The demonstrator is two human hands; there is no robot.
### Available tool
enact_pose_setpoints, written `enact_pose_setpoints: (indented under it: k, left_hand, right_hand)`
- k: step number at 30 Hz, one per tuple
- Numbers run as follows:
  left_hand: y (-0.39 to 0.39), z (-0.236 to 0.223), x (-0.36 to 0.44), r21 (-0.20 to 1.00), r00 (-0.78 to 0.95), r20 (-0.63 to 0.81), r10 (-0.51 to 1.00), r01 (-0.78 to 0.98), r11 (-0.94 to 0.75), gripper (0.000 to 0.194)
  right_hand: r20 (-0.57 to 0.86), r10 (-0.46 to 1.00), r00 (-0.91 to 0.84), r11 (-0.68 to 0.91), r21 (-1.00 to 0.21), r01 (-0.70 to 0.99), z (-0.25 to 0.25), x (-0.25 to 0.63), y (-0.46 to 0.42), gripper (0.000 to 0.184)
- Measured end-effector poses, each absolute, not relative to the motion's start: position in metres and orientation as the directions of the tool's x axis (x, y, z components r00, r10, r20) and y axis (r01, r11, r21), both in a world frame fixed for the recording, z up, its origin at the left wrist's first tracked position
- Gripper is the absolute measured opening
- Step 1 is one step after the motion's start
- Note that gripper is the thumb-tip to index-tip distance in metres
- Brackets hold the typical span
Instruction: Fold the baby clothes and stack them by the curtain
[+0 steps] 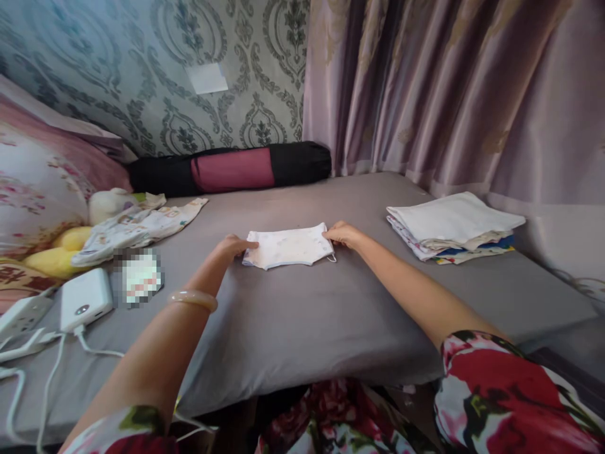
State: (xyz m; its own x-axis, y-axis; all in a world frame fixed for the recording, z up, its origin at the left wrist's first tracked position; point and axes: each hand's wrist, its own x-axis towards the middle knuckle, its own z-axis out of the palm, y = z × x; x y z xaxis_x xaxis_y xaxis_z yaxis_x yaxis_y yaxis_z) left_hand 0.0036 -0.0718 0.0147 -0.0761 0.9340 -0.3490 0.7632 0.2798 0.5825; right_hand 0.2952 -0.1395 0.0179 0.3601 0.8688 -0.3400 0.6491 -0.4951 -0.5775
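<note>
A small white garment [289, 246] with a faint print and a pale blue edge lies folded on the grey bed sheet [307, 321]. My left hand [234, 246] pinches its left end, thumb on top of the cloth. At the opposite end, my right hand [344, 234] grips the right edge between thumb and fingers. A thin white loop of cord or thread hangs out by the right corner. Between the two hands the cloth is spread fairly flat. The fingers beneath the fabric are hidden.
To the right sits a stack of folded cloths [456, 221]. A black and pink rolled bag [231, 169] lies along the wall. On the left are a printed garment [142, 226], a yellow plush toy [59, 252], a white power bank [86, 299], a power strip [23, 318] and cables.
</note>
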Motion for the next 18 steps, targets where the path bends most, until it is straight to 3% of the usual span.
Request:
enact_pose_setpoints:
  k: [5, 12, 18]
  left_hand:
    - [-0.072, 0.025, 0.003, 0.550, -0.028, -0.407, 0.913, 0.790, 0.270, 0.046]
    - [-0.072, 0.055, 0.012, 0.547, -0.008, -0.321, 0.947, 0.815, 0.193, 0.032]
    - [-0.075, 0.078, 0.050, 0.731, 0.045, -0.237, 0.970, 0.666, 0.147, 0.025]
  right_hand:
    - [-0.365, 0.853, 0.373, -0.522, -0.617, 0.589, 0.023, 0.291, -0.146, 0.016]
    - [-0.268, 0.900, 0.344, -0.426, -0.713, 0.557, 0.034, 0.299, -0.152, 0.008]
    - [-0.226, 0.892, 0.391, -0.429, -0.693, 0.579, 0.064, 0.335, -0.156, 0.011]
